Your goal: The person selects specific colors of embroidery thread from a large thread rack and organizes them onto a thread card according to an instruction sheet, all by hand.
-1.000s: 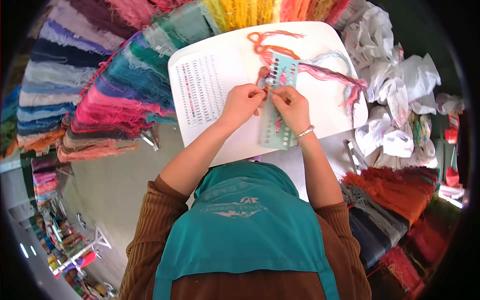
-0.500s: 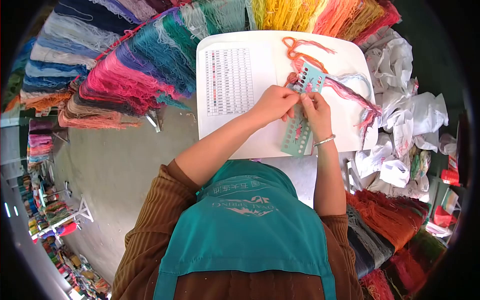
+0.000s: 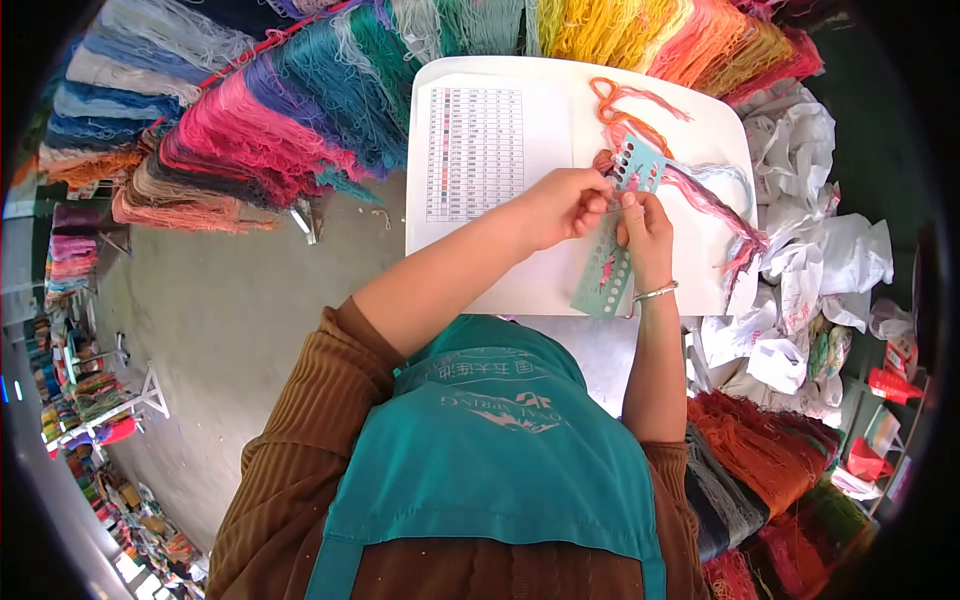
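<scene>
A teal plastic thread card (image 3: 607, 280) with rows of holes lies on a white board (image 3: 560, 280). Pink, orange and pale blue threads (image 3: 700, 195) hang from its upper holes. My left hand (image 3: 565, 205) pinches a thread at the card's left edge, fingers closed. My right hand (image 3: 648, 235), with a metal bangle at the wrist, rests on the card and pinches the same spot. A printed colour chart (image 3: 475, 150) lies on the board to the left of my hands.
Many coloured yarn skeins (image 3: 270, 120) hang in a fan above and left of the board. White plastic bags (image 3: 810, 250) pile up at the right. Orange, grey and red skeins (image 3: 770, 450) lie at lower right. Grey floor (image 3: 220, 330) spreads left.
The view has shifted, so board and hands sit further right and slightly lower. Both hands stay pinched at the card's upper holes; the grip looks the same.
</scene>
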